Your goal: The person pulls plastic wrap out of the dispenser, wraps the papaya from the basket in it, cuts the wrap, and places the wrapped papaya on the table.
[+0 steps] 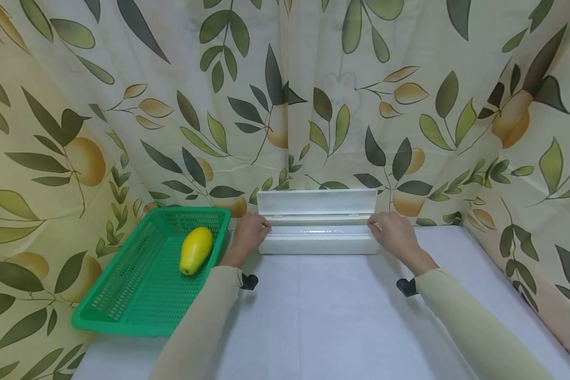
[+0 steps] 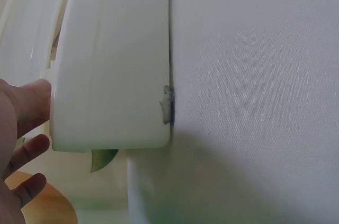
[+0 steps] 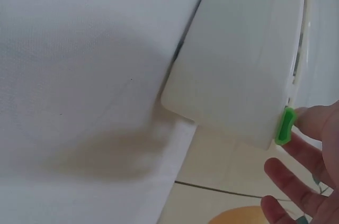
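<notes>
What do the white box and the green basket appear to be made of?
White box: likely smooth, slightly glossy plastic; its raised lid looks translucent and the edges are rounded and moulded. Green basket: apparently rigid plastic, with walls and floor in a uniform perforated mesh.

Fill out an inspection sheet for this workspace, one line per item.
Surface: white table, cloth-covered.
Job's things: long white dispenser box at the table's back edge, lid open and upright; small green tab on its right end.
Clutter: green basket at left, holding a yellow fruit.
Hands: left hand at the box's left end, right hand at its right end.
Cables: nothing seen.
Surroundings: leaf-and-fruit patterned curtain on three sides.
</notes>
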`<act>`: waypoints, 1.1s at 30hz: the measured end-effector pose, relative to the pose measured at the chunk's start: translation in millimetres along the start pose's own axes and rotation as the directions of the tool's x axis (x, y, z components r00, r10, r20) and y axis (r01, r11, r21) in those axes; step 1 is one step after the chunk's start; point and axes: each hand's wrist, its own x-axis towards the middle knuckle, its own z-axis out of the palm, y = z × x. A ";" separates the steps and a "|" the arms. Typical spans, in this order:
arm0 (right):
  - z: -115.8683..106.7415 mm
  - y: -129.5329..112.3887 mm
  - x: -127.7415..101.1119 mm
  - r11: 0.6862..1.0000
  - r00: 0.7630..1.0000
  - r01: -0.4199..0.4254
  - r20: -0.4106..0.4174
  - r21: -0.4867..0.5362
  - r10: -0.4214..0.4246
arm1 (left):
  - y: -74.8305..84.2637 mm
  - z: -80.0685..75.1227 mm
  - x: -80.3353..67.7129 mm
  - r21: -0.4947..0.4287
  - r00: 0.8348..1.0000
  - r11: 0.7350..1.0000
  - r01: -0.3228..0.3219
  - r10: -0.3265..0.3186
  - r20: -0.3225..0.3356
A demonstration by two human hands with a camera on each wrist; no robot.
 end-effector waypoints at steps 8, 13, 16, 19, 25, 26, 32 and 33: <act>4.2 3.9 0.6 1.000 0.999 -0.017 -0.050 0.026 0.019 | -5.6 1.9 -2.3 -0.170 0.996 0.984 0.055 -0.067 -0.067; 1.3 3.5 3.1 0.999 0.998 -0.016 -0.061 0.048 0.019 | -3.7 -4.7 -1.4 -0.211 0.995 0.977 0.036 -0.054 -0.082; -2.0 4.1 4.7 0.998 0.997 -0.007 -0.074 0.065 0.012 | -1.8 -10.4 -0.4 -0.239 0.994 0.970 0.042 -0.065 -0.087; -4.4 6.4 5.8 0.996 0.997 -0.008 -0.079 0.088 0.015 | -0.9 -15.1 0.8 -0.254 0.994 0.966 0.040 -0.064 -0.089; -9.3 9.4 7.3 0.991 0.997 -0.019 -0.077 0.135 0.029 | -1.9 -22.1 3.4 -0.300 0.994 0.953 0.045 -0.073 -0.083; -10.9 9.2 7.7 0.990 0.996 -0.015 -0.082 0.143 0.027 | -1.9 -23.2 3.9 -0.314 0.994 0.949 0.043 -0.074 -0.086; -19.9 9.9 10.2 0.983 0.993 -0.005 -0.113 0.186 0.026 | 1.6 -31.4 5.8 -0.370 0.989 0.929 0.018 -0.071 -0.130; -20.9 10.1 10.7 0.981 0.992 -0.002 -0.121 0.193 0.025 | 2.6 -33.0 6.0 -0.375 0.988 0.927 0.014 -0.070 -0.136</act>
